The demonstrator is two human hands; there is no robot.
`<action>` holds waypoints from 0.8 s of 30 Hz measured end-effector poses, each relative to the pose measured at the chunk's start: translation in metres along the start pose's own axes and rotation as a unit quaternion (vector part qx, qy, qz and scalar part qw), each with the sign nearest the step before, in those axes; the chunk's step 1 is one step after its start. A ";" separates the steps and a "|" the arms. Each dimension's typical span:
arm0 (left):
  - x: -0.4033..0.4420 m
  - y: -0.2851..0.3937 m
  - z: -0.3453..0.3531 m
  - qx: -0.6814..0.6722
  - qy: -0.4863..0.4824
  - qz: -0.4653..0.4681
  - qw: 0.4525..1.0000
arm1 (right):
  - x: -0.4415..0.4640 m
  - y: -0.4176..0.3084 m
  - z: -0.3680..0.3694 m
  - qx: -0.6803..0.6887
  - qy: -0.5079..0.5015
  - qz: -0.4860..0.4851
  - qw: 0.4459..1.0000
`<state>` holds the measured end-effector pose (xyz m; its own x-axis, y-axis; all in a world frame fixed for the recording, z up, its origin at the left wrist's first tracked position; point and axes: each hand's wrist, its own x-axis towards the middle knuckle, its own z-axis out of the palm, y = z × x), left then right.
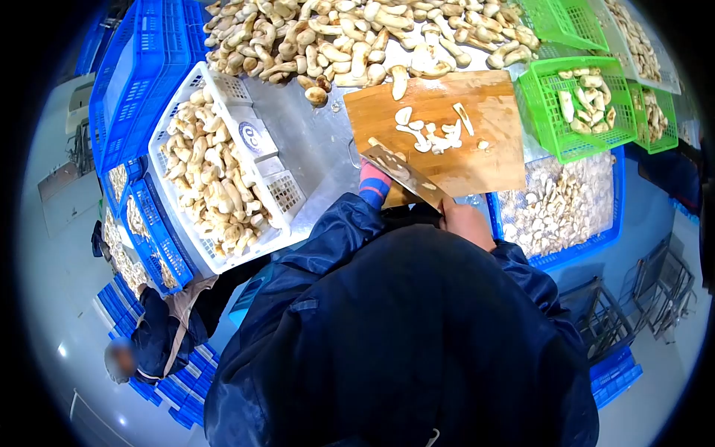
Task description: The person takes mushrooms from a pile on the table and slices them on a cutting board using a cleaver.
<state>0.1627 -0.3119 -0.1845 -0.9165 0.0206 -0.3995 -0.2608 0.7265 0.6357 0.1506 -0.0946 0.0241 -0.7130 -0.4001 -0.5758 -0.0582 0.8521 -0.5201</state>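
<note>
My right hand (463, 222) grips the handle of a broad cleaver (406, 176), whose blade slants up and left over the near left part of a wooden cutting board (488, 167). Close to the blade's far end is my left hand (370, 173), in a pink covering with a blue-striped cuff. The blade hides its fingers. A pale piece of mushroom (375, 141) shows along the blade's upper edge; whether my left hand holds it I cannot tell. Several white mushroom slices (421, 143) lie mid-board. One whole mushroom (400, 82) rests across the board's far edge.
A large mushroom heap (335, 41) covers the back of the metal table (313, 134). At left stands a white crate (201, 242) of mushrooms. Right of the board are a green basket (607, 140) of pieces and a blue tray (620, 201) of slices. Another person (160, 335) works at lower left.
</note>
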 end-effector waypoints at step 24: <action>-0.005 0.051 -0.033 -0.574 0.129 -0.218 0.779 | 0.001 0.015 0.014 0.079 -0.015 0.037 0.996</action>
<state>0.1439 -0.2973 -0.1285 -0.6568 -0.3020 -0.6910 -0.5286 -0.4691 0.7075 0.1586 -0.0868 0.0071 -0.6895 -0.3494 -0.6344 0.1062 0.8177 -0.5658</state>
